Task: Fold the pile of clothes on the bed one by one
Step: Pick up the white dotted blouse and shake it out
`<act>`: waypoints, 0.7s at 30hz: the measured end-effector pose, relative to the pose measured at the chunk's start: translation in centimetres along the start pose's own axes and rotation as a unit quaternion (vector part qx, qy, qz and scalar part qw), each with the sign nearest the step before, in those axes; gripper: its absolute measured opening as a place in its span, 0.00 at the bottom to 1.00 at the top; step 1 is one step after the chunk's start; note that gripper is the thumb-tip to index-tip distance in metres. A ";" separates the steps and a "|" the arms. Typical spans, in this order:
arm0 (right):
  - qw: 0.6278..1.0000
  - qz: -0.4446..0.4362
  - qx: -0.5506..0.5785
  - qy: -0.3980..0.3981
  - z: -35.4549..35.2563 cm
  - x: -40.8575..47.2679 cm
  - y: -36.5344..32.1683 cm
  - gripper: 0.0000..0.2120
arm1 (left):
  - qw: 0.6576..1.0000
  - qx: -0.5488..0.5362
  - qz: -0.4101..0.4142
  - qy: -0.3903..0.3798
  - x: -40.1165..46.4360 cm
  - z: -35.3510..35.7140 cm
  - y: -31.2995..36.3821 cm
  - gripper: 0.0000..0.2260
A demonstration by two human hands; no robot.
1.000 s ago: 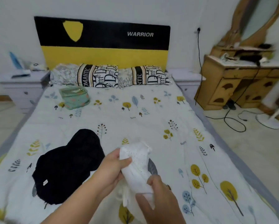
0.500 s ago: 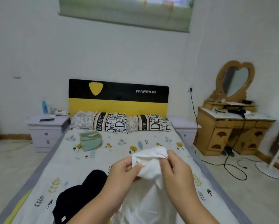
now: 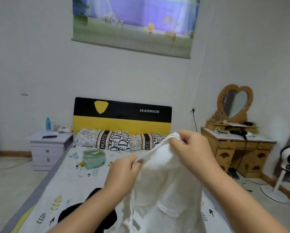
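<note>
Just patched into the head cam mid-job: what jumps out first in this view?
Front and centre, both hands hold a white garment up over the bed, left hand and right hand pinching its top edge. A black garment lies on the sheet lower left, and the black-and-yellow headboard stands behind.

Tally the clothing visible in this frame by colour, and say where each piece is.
White: 1, white garment, held up by left hand and right hand
Black: 1, black garment, lying on the bed
Total: 2
</note>
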State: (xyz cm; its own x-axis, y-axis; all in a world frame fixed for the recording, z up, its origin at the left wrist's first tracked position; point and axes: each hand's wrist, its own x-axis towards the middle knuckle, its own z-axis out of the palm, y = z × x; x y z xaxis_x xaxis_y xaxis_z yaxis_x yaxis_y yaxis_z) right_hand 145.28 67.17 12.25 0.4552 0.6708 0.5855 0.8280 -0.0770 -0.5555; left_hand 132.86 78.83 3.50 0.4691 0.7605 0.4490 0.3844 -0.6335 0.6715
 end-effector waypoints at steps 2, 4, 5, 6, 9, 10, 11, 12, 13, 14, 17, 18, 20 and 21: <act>0.985 0.042 -0.165 -0.025 -1.3 0.0 1.0 0.11 | 1.000 -0.004 -0.014 0.022 1.1 -1.9 0.5 0.19; 0.948 0.095 -0.296 -0.073 -2.1 -0.3 2.1 0.08 | 0.999 -0.004 -0.006 0.049 2.1 -3.9 1.3 0.17; 0.934 0.118 -0.323 -0.092 -2.3 -0.6 2.6 0.06 | 0.998 -0.001 0.004 0.057 2.6 -4.8 1.9 0.16; 0.927 0.137 -0.333 -0.103 -2.3 -0.8 3.2 0.07 | 0.998 0.003 0.017 0.061 3.0 -5.5 2.4 0.15; 0.941 0.178 -0.265 -0.114 -2.8 -0.9 4.4 0.08 | 0.997 0.032 0.030 0.061 3.7 -7.0 3.8 0.13; 0.949 0.188 -0.226 -0.113 -3.2 -0.8 4.5 0.08 | 0.997 0.045 0.026 0.061 3.7 -7.3 4.0 0.11; 0.956 0.190 -0.198 -0.103 -3.6 -0.7 4.6 0.08 | 0.996 0.057 0.023 0.060 3.7 -7.5 4.2 0.09; 0.961 0.182 -0.187 -0.088 -3.8 -0.6 4.6 0.09 | 0.996 0.065 0.021 0.061 3.6 -7.6 4.3 0.07; 0.964 0.167 -0.194 -0.069 -3.9 -0.6 4.7 0.10 | 0.995 0.068 0.022 0.067 3.5 -7.7 4.4 0.07; 0.964 0.149 -0.213 -0.047 -3.8 -0.9 4.6 0.11 | 0.994 0.064 0.029 0.080 3.3 -7.7 4.4 0.09; 0.943 0.111 -0.314 -0.010 -3.1 -2.1 5.0 0.08 | 0.987 0.037 0.047 0.152 2.8 -8.2 4.9 0.14; 0.930 0.112 -0.349 -0.027 -2.9 -2.5 5.4 0.09 | 0.983 0.038 0.050 0.171 2.7 -8.5 5.0 0.14; 0.921 0.137 -0.358 -0.068 -2.7 -3.1 6.1 0.10 | 0.978 0.067 0.052 0.189 2.5 -9.2 4.8 0.13; 0.929 0.155 -0.327 -0.081 -2.8 -3.2 6.4 0.10 | 0.978 0.098 0.048 0.180 2.3 -9.5 4.6 0.12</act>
State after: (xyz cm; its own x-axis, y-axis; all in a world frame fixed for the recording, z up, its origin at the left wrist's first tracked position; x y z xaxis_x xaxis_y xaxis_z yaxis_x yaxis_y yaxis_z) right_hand 150.01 62.50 8.51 0.6941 0.6396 0.3303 0.7108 -0.6815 -0.1742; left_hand 128.16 79.05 13.19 0.2132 0.6752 0.7062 0.5143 -0.6921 0.5065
